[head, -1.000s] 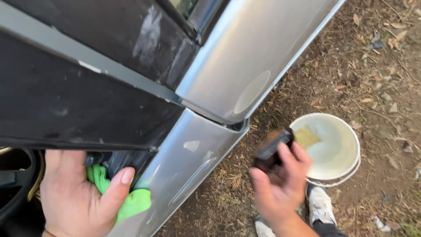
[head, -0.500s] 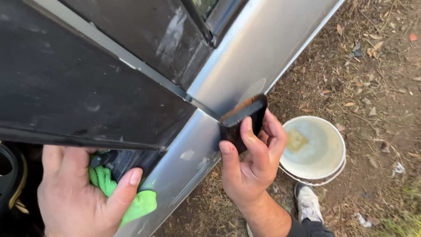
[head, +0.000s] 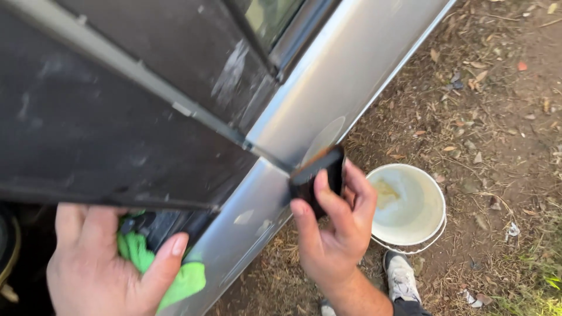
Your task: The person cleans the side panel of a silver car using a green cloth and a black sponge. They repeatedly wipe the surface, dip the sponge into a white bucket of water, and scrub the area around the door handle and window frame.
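Green microfibre cloth [head: 175, 281] mostly hidden under left hand [head: 105, 269]; black sponge [head: 319, 175] partly covered by right hand [head: 333, 234] fingers; sneaker [head: 401, 275] cut off by bottom edge.

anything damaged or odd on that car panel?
Whitish smears and scuffs mark the dark door trim, so it looks dirty or streaked. The silver body panel shows no dents. The white bucket stands upright on the dirt, nothing spilled.

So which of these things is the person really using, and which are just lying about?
In use:
left hand gripping green cloth at the door edge
right hand holding black pad against silver car body
white bucket, close by

Lying about:
dry leaves
litter scrap
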